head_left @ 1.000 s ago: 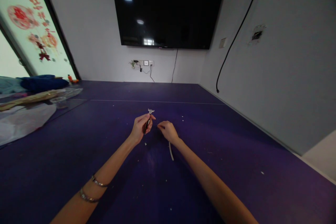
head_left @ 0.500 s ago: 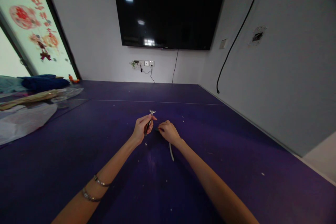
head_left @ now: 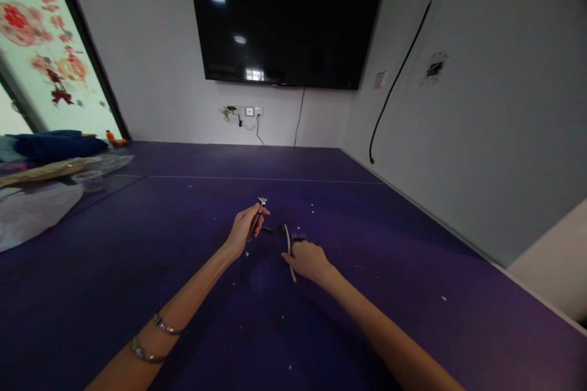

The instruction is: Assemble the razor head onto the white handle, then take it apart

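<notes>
My left hand is closed around the dark handle of a small tool with a T-shaped metal head, which looks like a razor; the head points up and away. Lower and to the right, my right hand is over the table, its fingers curled and mostly hidden from view. Its thumb reaches across a pale toothbrush-like stick with a dark tip. Just beyond its fingers shows a small dark, partly clear piece; whether they grip it is unclear. Between the hands lies a small green item.
The purple tabletop carries scattered white bits. At the left sit a white plastic bag, a dark blue cloth and a small orange object. A black cable hangs along the right wall, and a television is mounted ahead.
My right hand has moved right and nearer, off the spot beside the left hand. The green item and the dark piece now show. My left hand keeps its tool; the view has turned slightly right.
</notes>
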A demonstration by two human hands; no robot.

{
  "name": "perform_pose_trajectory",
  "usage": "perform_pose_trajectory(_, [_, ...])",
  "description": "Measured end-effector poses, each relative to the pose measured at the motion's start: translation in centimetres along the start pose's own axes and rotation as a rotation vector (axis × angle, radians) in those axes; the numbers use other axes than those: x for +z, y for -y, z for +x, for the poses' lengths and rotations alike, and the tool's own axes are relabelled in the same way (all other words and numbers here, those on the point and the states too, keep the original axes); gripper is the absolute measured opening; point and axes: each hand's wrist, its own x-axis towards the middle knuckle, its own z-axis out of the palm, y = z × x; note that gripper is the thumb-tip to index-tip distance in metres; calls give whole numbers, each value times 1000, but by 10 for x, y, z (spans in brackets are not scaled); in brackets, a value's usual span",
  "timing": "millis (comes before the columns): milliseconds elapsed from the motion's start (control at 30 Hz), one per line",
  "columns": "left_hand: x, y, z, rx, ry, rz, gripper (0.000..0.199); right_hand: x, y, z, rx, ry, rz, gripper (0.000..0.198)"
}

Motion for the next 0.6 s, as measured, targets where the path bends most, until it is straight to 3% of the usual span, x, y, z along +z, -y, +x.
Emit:
perform_pose_trajectory(267, [3,1,-2,-4,119,22,28,-3,-8,1,23,-32,18,34])
perform_pose_trajectory(400, [6,-5,-7,25,155,78,25,-22,-38,4,-10,-101,291,36])
perform_pose_trajectory(500, [8,-6,-6,75,176,120,23,-37,-64,6,-116,-149,556,33])
perform_pose_trajectory(600, [12,-4,-4,96,176,143,21,-51,-82,4,-212,-244,613,30])
